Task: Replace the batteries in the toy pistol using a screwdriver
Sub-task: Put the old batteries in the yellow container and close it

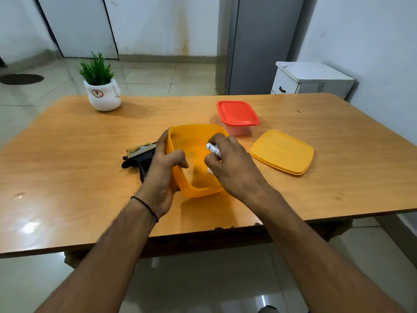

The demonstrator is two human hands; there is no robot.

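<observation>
Stage, as judged: early. Batteries are being fetched, fitting them is left to do, and no screwdriver is in view. Near the middle of the table [67, 177], the toy pistol [138, 155] lies flat, black with a gold-patterned top. It is half hidden, so its battery cover cannot be read. The left hand [162, 168] grips the left wall of the yellow tub [203, 190], thumb inside. The right hand [234, 163], over the tub, pinches a white battery [213, 149], possibly two. Toward the far right corner sit a red-lidded box [237, 112] and the yellow lid [282, 152].
</observation>
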